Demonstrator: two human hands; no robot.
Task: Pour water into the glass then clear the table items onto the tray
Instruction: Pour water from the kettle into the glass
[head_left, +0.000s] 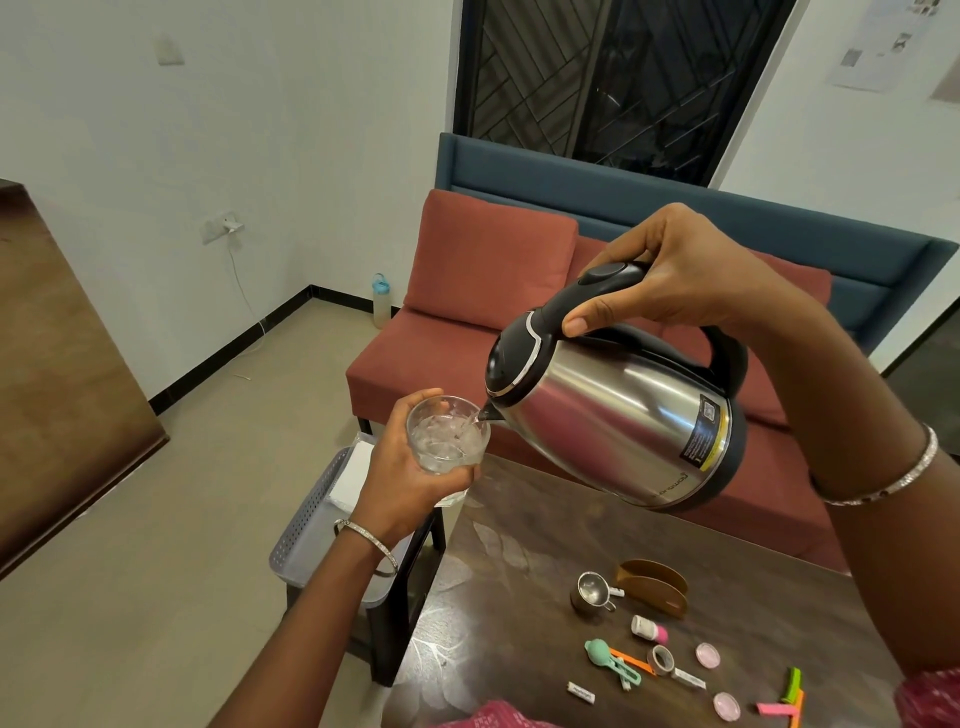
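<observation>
Two things are gripped — the heavy kettle (623, 415) at its handle (613, 283) by the right hand (680, 270), the fragile glass (447, 436) by the left hand (400, 483).

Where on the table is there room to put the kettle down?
The kettle would likely fit on the far half of the table, which is bare between the edge by the sofa and the steel cup and brown holder. The strip left of the green clip is free too. It is crowded around the tape roll and pink lids.
</observation>
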